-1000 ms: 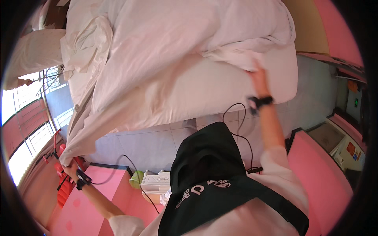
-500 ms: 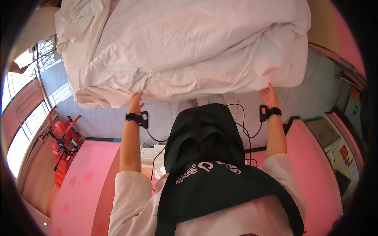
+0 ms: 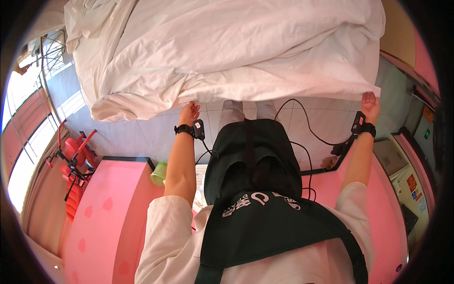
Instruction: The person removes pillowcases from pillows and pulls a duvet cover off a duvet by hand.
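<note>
A rumpled white bed sheet [image 3: 236,52] spreads over the bed in front of me, its near edge hanging down towards my legs. My right hand [image 3: 370,105] is closed on the near right corner, which is pulled out to a point. Further left, my left hand [image 3: 190,111] has its fingers curled in at the same hem. Between the two hands the hem runs fairly straight. Left of my left hand, the cloth bunches in loose folds. Black straps with small boxes and cables sit on both wrists.
Pink padded blocks [image 3: 106,213] stand behind me on both sides. Red and black exercise equipment [image 3: 75,151] is at the left by the bright window. A green bin [image 3: 159,174] stands near my left elbow. Black cables [image 3: 309,125] loop beside my dark apron [image 3: 255,180].
Both hands have shifted right, and the right hand's spread fingers have closed on the sheet's corner. My left fingers have curled at the hem. The near edge is drawn out to the right.
</note>
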### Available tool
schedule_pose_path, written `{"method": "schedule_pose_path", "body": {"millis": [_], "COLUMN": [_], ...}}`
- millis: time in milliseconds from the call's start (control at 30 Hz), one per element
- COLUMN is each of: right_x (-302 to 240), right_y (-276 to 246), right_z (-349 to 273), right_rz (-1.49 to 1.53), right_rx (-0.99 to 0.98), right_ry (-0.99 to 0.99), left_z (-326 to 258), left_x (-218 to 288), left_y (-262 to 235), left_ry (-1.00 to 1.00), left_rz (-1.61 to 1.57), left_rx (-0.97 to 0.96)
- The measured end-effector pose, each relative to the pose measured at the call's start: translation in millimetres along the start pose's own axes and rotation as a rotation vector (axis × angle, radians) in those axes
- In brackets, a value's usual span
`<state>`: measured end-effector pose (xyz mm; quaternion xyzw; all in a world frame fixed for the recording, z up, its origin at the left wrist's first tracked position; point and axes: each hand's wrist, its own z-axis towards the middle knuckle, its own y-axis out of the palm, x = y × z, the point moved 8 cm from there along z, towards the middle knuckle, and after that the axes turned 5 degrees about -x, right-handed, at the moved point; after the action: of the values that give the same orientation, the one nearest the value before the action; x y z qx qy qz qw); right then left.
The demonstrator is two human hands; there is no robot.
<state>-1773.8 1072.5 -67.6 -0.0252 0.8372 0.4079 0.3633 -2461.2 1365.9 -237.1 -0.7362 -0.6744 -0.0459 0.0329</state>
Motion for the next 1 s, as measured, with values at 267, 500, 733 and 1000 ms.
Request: {"method": "schedule_pose_path", "body": {"millis": [267, 500, 733, 1000], "right_x": [209.9, 323.0, 356.4, 331.5], "right_y": [91.5, 165.5, 200.6, 237.0], "right_z": [-21.8, -9.5, 24.8, -9.9], "right_rz": [-0.589, -0.788, -0.891, -0.964], "right_rx": [0.319, 0.199, 0.164, -0.024], "right_ry": [0.595, 0.717, 0.705, 0.363], "left_z": [-4.5, -6.6, -37.8, -130.1], "left_x": [8.2, 19.7, 50.7, 107.5], "left_y": [5.0, -6.5, 32.2, 185.7], "left_ry": [0.075, 0.072, 0.175, 1.22], "left_rz": [-0.29, -0.295, -0.142, 0.851], "left_rx": [-0.059, 0.087, -0.001, -0.126]}}
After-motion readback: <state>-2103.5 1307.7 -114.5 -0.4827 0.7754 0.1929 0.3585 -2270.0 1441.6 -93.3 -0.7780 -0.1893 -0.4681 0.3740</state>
